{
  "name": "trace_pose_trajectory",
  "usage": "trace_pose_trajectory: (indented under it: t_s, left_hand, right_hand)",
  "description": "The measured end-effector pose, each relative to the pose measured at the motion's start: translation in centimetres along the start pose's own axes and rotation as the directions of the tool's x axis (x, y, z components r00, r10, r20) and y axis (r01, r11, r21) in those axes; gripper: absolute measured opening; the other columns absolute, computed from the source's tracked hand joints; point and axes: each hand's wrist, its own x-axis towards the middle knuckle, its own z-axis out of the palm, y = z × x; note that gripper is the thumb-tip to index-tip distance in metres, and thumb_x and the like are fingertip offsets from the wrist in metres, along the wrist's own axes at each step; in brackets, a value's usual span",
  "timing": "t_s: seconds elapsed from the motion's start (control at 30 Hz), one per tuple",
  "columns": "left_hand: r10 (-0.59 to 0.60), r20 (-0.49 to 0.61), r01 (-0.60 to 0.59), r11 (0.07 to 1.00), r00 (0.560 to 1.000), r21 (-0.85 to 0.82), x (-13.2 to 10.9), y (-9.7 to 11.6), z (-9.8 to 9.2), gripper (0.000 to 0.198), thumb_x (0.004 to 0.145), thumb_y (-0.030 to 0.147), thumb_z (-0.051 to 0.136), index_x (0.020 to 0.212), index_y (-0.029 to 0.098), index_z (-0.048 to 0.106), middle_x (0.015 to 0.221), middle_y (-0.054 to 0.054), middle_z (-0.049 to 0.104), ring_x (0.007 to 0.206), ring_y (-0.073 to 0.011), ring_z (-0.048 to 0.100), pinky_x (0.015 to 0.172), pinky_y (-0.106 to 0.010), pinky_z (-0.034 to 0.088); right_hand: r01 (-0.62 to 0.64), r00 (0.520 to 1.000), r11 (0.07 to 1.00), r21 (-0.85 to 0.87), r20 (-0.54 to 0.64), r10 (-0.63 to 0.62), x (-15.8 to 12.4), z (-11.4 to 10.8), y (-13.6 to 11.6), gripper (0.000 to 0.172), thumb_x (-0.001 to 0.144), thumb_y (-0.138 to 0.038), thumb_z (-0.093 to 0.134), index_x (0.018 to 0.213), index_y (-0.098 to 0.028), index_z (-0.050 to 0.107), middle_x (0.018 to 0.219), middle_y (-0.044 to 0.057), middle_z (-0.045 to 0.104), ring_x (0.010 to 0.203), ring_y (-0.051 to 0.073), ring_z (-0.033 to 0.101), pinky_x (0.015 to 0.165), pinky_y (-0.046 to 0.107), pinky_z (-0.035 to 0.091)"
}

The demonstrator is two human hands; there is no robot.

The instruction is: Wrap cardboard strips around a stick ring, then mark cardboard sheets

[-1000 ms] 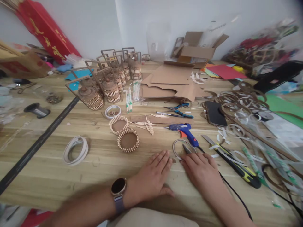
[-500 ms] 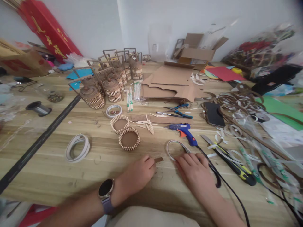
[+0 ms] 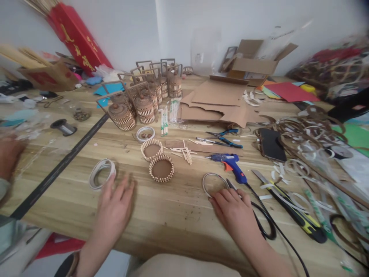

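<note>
My left hand (image 3: 117, 198) is open and blurred, its fingers spread beside a white tape roll (image 3: 92, 175) on the left of the table. Its thumb side overlaps the roll's edge; contact is hard to tell. My right hand (image 3: 232, 209) is closed over the near edge of a thin pale ring-shaped roll (image 3: 205, 184); its fingertips are partly hidden. Scissors with black handles (image 3: 271, 231) lie partly beneath that hand. Between and beyond my hands sit two round cups ringed with small sticks (image 3: 162, 171) (image 3: 152, 149), their rims touching.
A blue glue gun (image 3: 236, 169), yellow-black cutter (image 3: 302, 219), phone (image 3: 272, 144) and tangled strips (image 3: 305, 127) lie at right. Loose sticks (image 3: 187, 154), pliers (image 3: 225, 136) and cardboard (image 3: 215, 92) lie farther back. Lidded baskets (image 3: 122, 113) stand behind. Another person's hand (image 3: 11, 154) is at far left.
My left hand has moved left to the white tape roll and opened; the brown strip it held is out of sight. Another person's hand has come in at the left. The view has shifted slightly.
</note>
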Motion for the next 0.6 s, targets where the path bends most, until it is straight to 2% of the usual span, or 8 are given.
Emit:
trace_pose_trajectory:
  t_s: [0.03, 0.1, 0.17, 0.27, 0.33, 0.4, 0.47, 0.6]
  left_hand:
    - [0.029, -0.052, -0.029, 1.000, 0.998, -0.002, 0.7, 0.9, -0.3, 0.030, 0.093, 0.010, 0.046, 0.115, 0.009, 0.067, 0.128, -0.021, 0.063, 0.135, -0.0422, 0.043, 0.106, -0.061, 0.042]
    - [0.101, -0.094, -0.107, 0.992, 0.990, -0.062, 2.4, 3.1, -0.7, 0.026, 0.097, 0.016, 0.050, 0.118, 0.010, 0.065, 0.126, -0.017, 0.065, 0.132, -0.0371, 0.048, 0.104, -0.052, 0.046]
    - [0.108, -0.115, -0.119, 0.988, 0.988, -0.100, 4.3, 4.9, -0.5, 0.029, 0.099, 0.024, 0.052, 0.123, 0.011, 0.063, 0.122, -0.015, 0.068, 0.127, -0.0347, 0.052, 0.103, -0.051, 0.047]
    - [0.121, -0.064, -0.127, 0.987, 0.991, -0.094, 6.7, 6.4, 0.5, 0.030, 0.099, 0.027, 0.053, 0.121, 0.010, 0.064, 0.114, -0.015, 0.071, 0.120, -0.0357, 0.056, 0.098, -0.052, 0.048]
    - [0.118, -0.014, -0.119, 0.989, 0.993, -0.091, 7.5, 6.4, 1.2, 0.022, 0.098, 0.019, 0.052, 0.111, 0.013, 0.069, 0.099, -0.012, 0.073, 0.112, -0.0338, 0.060, 0.095, -0.050, 0.049]
    - [0.107, 0.015, -0.105, 0.989, 0.994, -0.103, 7.6, 5.8, 1.5, 0.021, 0.097, 0.013, 0.050, 0.099, 0.017, 0.071, 0.089, -0.009, 0.073, 0.105, -0.0313, 0.062, 0.095, -0.050, 0.049]
    - [0.109, 0.024, -0.106, 0.987, 0.994, -0.125, 7.2, 4.9, 1.2, 0.025, 0.096, 0.011, 0.047, 0.092, 0.019, 0.070, 0.087, -0.007, 0.073, 0.101, -0.0294, 0.063, 0.097, -0.050, 0.047]
    - [0.112, 0.022, -0.109, 0.986, 0.993, -0.124, 5.7, 2.8, -0.2, 0.028, 0.094, 0.009, 0.044, 0.091, 0.021, 0.069, 0.088, -0.006, 0.074, 0.099, -0.0288, 0.064, 0.103, -0.055, 0.041]
  right_hand:
    - [-0.005, 1.000, 1.000, 0.003, -0.008, 0.005, 0.1, 0.0, 0.0, 0.034, 0.104, -0.024, 0.042, 0.079, -0.022, 0.065, 0.069, 0.001, 0.064, 0.073, 0.021, 0.055, 0.085, 0.038, 0.030]
    - [-0.008, 1.000, 1.000, 0.012, -0.012, 0.008, 0.2, 0.0, -0.1, 0.036, 0.104, -0.025, 0.040, 0.078, -0.022, 0.065, 0.069, 0.001, 0.064, 0.073, 0.021, 0.056, 0.085, 0.038, 0.030]
    - [-0.009, 1.000, 1.000, 0.013, -0.002, 0.009, 0.2, 0.0, -0.1, 0.036, 0.104, -0.025, 0.040, 0.079, -0.022, 0.066, 0.070, 0.002, 0.065, 0.074, 0.021, 0.056, 0.086, 0.038, 0.030]
    - [-0.013, 1.000, 1.000, 0.011, 0.016, 0.013, 0.1, -0.1, -0.1, 0.035, 0.104, -0.024, 0.040, 0.082, -0.022, 0.066, 0.073, 0.002, 0.066, 0.075, 0.021, 0.056, 0.087, 0.038, 0.030]
    - [-0.022, 1.000, 0.999, 0.026, 0.013, 0.021, 0.0, -0.1, -0.2, 0.036, 0.105, -0.025, 0.038, 0.083, -0.022, 0.067, 0.074, 0.002, 0.067, 0.075, 0.020, 0.057, 0.088, 0.038, 0.030]
    - [-0.029, 1.000, 0.999, 0.046, 0.005, 0.029, 0.1, -0.1, -0.2, 0.037, 0.106, -0.025, 0.036, 0.084, -0.023, 0.067, 0.074, 0.002, 0.067, 0.075, 0.020, 0.057, 0.087, 0.037, 0.031]
    - [-0.029, 1.000, 0.998, 0.061, -0.009, 0.030, 0.2, 0.0, -0.2, 0.038, 0.105, -0.024, 0.036, 0.083, -0.023, 0.067, 0.073, 0.002, 0.067, 0.074, 0.020, 0.058, 0.086, 0.037, 0.031]
    - [-0.021, 0.999, 0.998, 0.061, -0.023, 0.022, 0.3, 0.0, -0.2, 0.038, 0.105, -0.023, 0.036, 0.081, -0.022, 0.066, 0.073, 0.002, 0.067, 0.072, 0.020, 0.058, 0.086, 0.037, 0.032]
